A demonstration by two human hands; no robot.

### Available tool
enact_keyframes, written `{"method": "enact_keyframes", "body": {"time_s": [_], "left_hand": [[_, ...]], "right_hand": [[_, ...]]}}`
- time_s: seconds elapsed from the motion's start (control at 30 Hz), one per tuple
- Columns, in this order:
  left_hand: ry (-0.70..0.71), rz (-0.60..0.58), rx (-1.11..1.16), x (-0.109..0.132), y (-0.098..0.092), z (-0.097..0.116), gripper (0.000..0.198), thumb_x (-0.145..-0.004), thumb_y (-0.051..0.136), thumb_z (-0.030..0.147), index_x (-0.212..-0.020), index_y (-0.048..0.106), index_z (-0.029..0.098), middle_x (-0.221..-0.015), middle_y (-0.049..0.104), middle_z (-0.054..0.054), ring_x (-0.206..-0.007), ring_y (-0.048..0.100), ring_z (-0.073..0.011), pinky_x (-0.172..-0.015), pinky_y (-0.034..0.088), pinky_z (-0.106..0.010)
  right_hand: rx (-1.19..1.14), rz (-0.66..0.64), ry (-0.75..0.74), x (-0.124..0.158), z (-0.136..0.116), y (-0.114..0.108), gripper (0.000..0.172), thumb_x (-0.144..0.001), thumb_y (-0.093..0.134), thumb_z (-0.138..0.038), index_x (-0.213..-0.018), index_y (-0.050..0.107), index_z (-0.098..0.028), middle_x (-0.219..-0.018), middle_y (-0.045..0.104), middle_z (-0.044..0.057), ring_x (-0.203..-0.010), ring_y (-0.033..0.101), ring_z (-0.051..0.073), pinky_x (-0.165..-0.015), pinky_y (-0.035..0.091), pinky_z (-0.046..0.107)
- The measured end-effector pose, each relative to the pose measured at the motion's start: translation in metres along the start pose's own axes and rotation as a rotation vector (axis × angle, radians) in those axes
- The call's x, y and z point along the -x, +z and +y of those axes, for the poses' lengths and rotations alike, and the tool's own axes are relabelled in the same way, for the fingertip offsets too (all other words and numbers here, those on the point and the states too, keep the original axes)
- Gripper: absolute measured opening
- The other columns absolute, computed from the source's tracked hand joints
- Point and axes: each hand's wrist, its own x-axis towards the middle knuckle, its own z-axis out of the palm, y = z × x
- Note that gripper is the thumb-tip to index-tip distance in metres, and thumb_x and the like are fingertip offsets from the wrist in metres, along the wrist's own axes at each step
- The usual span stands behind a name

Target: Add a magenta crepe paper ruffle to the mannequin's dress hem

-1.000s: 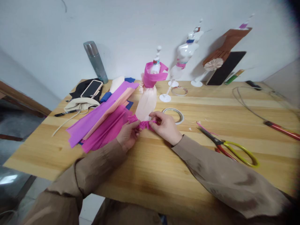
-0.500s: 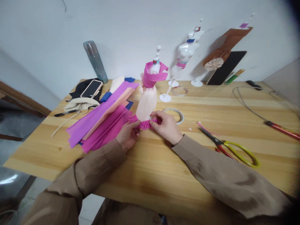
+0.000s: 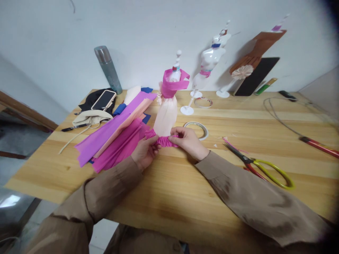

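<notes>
A gathered strip of magenta crepe paper (image 3: 164,141) runs along the bottom of a cream paper skirt (image 3: 166,114). My left hand (image 3: 145,152) pinches the strip near its left end between thumb and fingers. On the other side my right hand (image 3: 189,141) pinches it too, thumb in front. The skirt hangs on a small white dress form (image 3: 174,74) with a magenta paper bodice (image 3: 169,91); a pale paper flower (image 3: 159,97) sits at its waist. Whether the strip is fixed to the skirt, I cannot tell.
Scissors (image 3: 249,160) lie right of my right hand, beside a roll of tape (image 3: 203,129). Crepe sheets (image 3: 119,150) spread on the left, near a phone (image 3: 104,100) and a bottle (image 3: 108,70). More dress forms (image 3: 210,58) stand behind; a glue gun (image 3: 319,146) is far right.
My right hand has shifted slightly to the right along the magenta strip, and its fingers have settled closer together. The left hand keeps its hold almost unmoved.
</notes>
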Motion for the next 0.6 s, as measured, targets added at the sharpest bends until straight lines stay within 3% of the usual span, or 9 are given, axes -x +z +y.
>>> {"method": "enact_keyframes", "body": {"time_s": [0.23,0.6], "left_hand": [[-0.01,-0.014,0.012,-0.0005,-0.0009,-0.0006,0.018,-0.083,0.062,0.011,-0.067,0.057,0.015,-0.052,0.055,0.002,-0.044,0.05,-0.0049,-0.038,0.03,-0.013],[0.01,0.007,0.006,0.0025,0.0003,0.0003,0.02,-0.089,0.054,0.008,-0.069,0.054,0.014,-0.055,0.054,0.003,-0.045,0.052,-0.0043,-0.039,0.031,-0.013]], "right_hand": [[-0.097,-0.035,0.037,0.0005,-0.0024,0.0004,0.022,-0.063,0.066,-0.038,-0.06,0.054,-0.019,-0.053,0.049,-0.003,-0.049,0.042,0.01,-0.047,0.032,0.025],[-0.086,-0.034,0.008,-0.0005,-0.002,-0.0009,0.022,-0.064,0.065,-0.036,-0.058,0.053,-0.019,-0.052,0.049,-0.003,-0.05,0.04,0.01,-0.049,0.031,0.025]]}}
